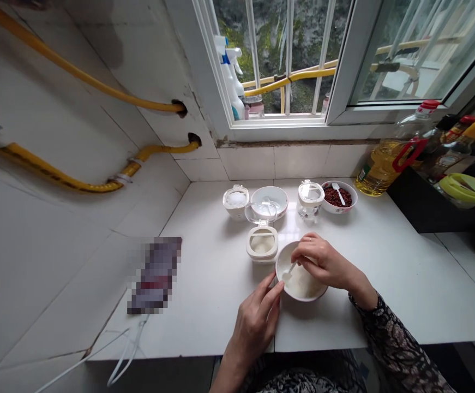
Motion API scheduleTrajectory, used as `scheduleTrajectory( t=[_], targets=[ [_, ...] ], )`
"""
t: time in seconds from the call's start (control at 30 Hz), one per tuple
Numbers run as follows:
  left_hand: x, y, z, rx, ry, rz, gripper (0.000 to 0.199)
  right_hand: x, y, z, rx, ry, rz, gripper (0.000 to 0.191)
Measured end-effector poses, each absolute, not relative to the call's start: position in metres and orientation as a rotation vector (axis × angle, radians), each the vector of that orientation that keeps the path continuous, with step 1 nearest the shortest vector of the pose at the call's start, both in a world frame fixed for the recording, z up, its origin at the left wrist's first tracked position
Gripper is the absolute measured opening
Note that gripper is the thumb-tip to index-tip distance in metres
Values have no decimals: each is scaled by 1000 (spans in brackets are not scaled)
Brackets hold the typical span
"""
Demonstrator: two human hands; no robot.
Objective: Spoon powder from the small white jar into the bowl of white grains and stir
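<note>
The white ceramic bowl (302, 298) has a smooth, glossy glaze, and the small white plastic spoon (289, 272) resting in it looks smooth too. The counter (221, 305) is polished white stone or tile, shiny enough to throw back the window light. The lidded jars (262, 244) look like glossy clear plastic. The yellow hoses (77, 71) have a smooth, plastic-looking sheath, and the wall tiles (57, 256) show a dull satin finish. The oil bottle (378, 169) is thin clear plastic with a glossy red plastic handle (409, 154), while the sleeve (396, 344) is matt patterned cloth
</note>
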State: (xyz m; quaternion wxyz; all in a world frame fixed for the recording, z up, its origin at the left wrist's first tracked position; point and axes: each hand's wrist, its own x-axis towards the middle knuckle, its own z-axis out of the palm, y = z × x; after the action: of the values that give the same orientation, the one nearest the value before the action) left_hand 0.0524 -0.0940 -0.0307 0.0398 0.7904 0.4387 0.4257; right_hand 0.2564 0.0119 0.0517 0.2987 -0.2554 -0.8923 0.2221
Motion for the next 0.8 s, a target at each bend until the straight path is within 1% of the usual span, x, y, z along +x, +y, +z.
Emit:
scheduleTrajectory(
  t=[0.17,0.33,0.47,0.63,0.8],
  targets=[
    [52,-94,-31,2419,1345,1304,36,259,12,54,-722,-2293,464,24],
    [53,-94,-31,2408,1351,1303,38,260,10,54,-706,-2424,582,24],
    [52,-95,-31,2402,1354,1299,41,259,9,51,-781,-2393,447,27],
    [52,-94,-32,2406,1354,1298,41,257,5,54,-732,-2421,639,25],
    [52,-94,-32,2409,1347,1306,40,261,5,57,-920,-2260,788,26]
  ],
)
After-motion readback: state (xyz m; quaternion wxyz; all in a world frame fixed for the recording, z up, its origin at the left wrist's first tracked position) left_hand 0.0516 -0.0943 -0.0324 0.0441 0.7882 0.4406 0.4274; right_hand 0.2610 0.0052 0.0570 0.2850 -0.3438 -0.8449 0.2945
